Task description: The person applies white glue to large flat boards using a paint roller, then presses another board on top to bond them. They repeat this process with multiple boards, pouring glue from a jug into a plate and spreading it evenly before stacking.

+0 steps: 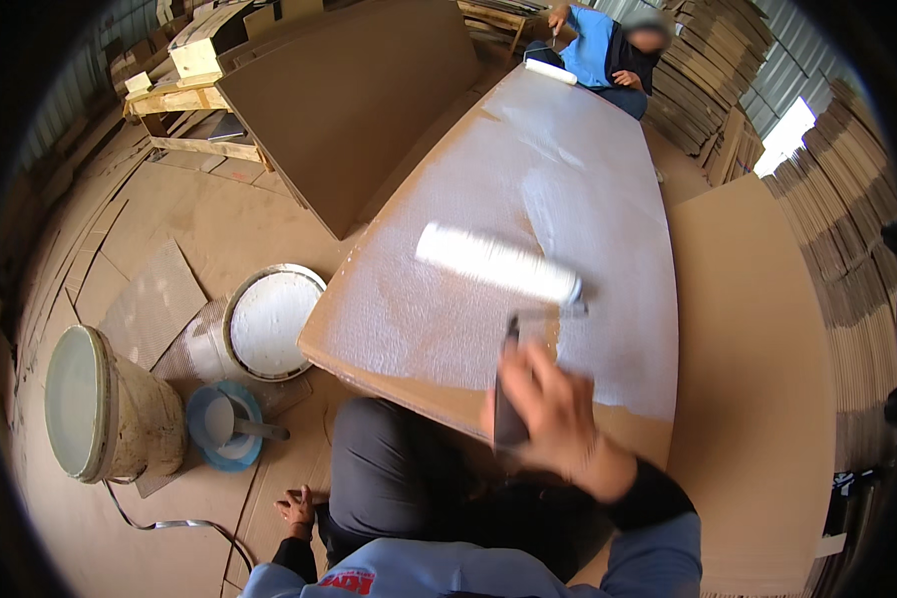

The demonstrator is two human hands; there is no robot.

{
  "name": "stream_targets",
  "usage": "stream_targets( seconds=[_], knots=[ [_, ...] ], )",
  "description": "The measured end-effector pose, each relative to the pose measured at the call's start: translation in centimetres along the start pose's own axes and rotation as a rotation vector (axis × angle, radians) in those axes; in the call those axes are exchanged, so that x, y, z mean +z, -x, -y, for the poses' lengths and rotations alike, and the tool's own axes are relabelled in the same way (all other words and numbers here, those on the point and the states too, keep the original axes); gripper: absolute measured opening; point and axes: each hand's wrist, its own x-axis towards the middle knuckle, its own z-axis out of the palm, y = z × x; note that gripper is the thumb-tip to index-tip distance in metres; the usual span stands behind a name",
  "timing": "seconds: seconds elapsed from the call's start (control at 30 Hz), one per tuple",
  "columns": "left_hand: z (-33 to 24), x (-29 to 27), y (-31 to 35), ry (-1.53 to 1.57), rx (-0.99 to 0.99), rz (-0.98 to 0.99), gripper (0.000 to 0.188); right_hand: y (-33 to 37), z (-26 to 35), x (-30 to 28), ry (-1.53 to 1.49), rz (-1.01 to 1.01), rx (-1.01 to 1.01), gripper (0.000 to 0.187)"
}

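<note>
R hand (548, 414) wrapped round dark handle (509, 424) of 1 white roller (483, 261), blurred, over white-smeared brown board (608, 364) (contact unclear), L hand (296, 508) w/ fingers loosely spread beside L knee (374, 453), 2 buckets (149, 419) + 1 blue bowl (227, 460) to L, 1 co-worker (590, 50) at far end.

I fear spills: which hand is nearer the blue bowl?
Left: in view, the left hand is lower right of the blue bowl; the right hand grips the roller, farther right.
</note>
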Motion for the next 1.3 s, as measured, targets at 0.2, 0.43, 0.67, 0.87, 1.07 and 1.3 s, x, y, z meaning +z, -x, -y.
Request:
stream_targets(
  seconds=[0.2,0.43,0.67,0.87,1.07,1.3],
  knots=[
    [3.6,0.9,-1.8,0.046,0.237,0.029,0.081,-13.0,-20.0,7.8,0.144,-0.167,0.367,0.04],
    [-2.4,0.4,-0.9,0.061,0.151,-0.018,0.086,-6.9,-18.1,2.6,-0.084,-0.243,0.143,0.041],
    [-10.9,1.2,-3.6,-0.08,0.187,0.02,0.099,8.2,0.4,-9.9,-0.101,-0.012,0.151,0.043],
    [-18.8,2.4,-4.6,-0.351,0.031,0.047,0.074,11.2,4.4,-11.7,-0.035,-0.295,0.284,0.046],
    [-20.6,4.5,-5.4,-0.387,-0.065,0.055,0.076,9.6,1.2,-9.2,-0.298,-0.323,0.294,0.038],
    [-16.6,11.4,-10.5,-0.712,-0.077,-0.333,0.079,-4.1,-15.1,1.0,-0.016,-0.316,0.139,0.026]
  ],
)
